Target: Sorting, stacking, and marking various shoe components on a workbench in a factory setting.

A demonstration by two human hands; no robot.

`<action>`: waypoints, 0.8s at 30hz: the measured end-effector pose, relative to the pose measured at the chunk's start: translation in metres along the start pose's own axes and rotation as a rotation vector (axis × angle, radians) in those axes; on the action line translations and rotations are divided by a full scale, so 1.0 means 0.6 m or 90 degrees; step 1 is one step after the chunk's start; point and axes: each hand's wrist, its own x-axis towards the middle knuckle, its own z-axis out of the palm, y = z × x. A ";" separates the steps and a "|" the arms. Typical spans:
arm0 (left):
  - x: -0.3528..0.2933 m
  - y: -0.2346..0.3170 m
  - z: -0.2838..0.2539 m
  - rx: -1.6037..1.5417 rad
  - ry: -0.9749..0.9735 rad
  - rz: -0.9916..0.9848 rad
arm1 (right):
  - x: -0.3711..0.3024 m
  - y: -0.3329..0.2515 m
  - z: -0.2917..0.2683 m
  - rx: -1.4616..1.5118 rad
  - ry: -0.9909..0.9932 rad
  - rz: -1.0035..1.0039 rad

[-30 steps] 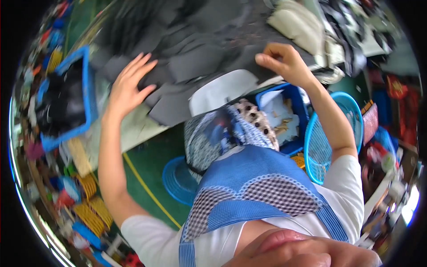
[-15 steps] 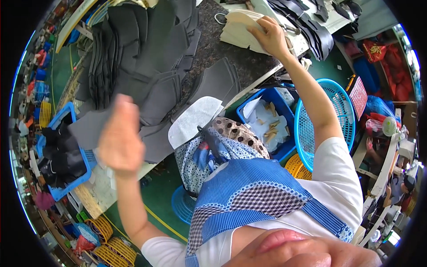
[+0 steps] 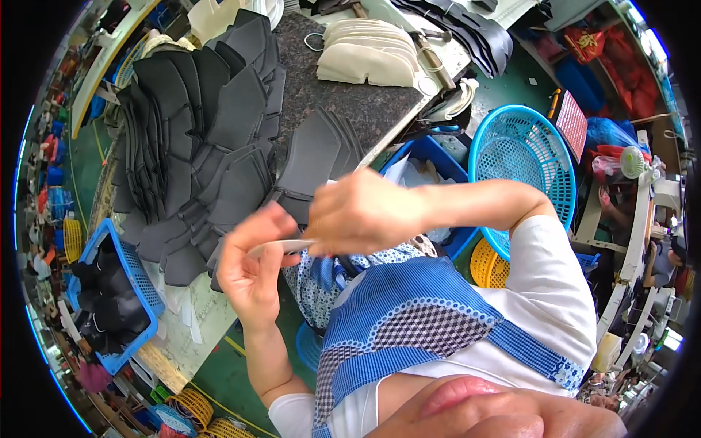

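In front of my apron, my two hands meet over a thin whitish piece (image 3: 286, 247), seen nearly edge-on. My left hand (image 3: 252, 274) pinches one end between thumb and fingers. My right hand (image 3: 369, 212), slightly blurred, is closed at the other end, back of the hand up. Just beyond my hands lies a small pile of dark grey cut pieces (image 3: 314, 157) at the table edge. A larger spread of dark grey cut pieces (image 3: 193, 139) overlaps across the left of the table. The stack of cream cut pieces (image 3: 369, 55) rests at the far side, untouched.
A hammer-like tool (image 3: 434, 62) lies beside the cream stack. Right of the table stand a blue bin (image 3: 456, 171) and a light-blue mesh basket (image 3: 562, 175), with a yellow basket (image 3: 488, 266) below. A blue crate (image 3: 150, 288) of black pieces sits at left.
My right hand has left the cream stack and come back to my left hand. My left hand has lowered inward. The whitish piece on my lap no longer shows there; a whitish piece is between my hands.
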 end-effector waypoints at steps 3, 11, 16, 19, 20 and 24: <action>-0.003 0.002 0.007 0.056 -0.028 -0.030 | 0.000 -0.006 0.008 0.213 0.099 0.184; -0.010 -0.005 0.010 0.046 -0.012 -0.019 | 0.017 -0.007 -0.003 0.363 -0.099 0.269; 0.013 0.003 -0.014 -0.053 -0.245 -0.112 | 0.028 -0.024 -0.015 0.667 -0.302 0.343; 0.020 0.000 -0.008 -0.048 -0.301 -0.085 | 0.020 -0.026 -0.011 0.755 -0.324 0.376; 0.022 -0.001 -0.004 -0.016 -0.299 -0.054 | 0.012 -0.024 -0.006 0.757 -0.292 0.374; 0.033 0.018 0.025 0.363 -0.237 0.305 | -0.019 -0.015 0.013 0.804 -0.145 0.344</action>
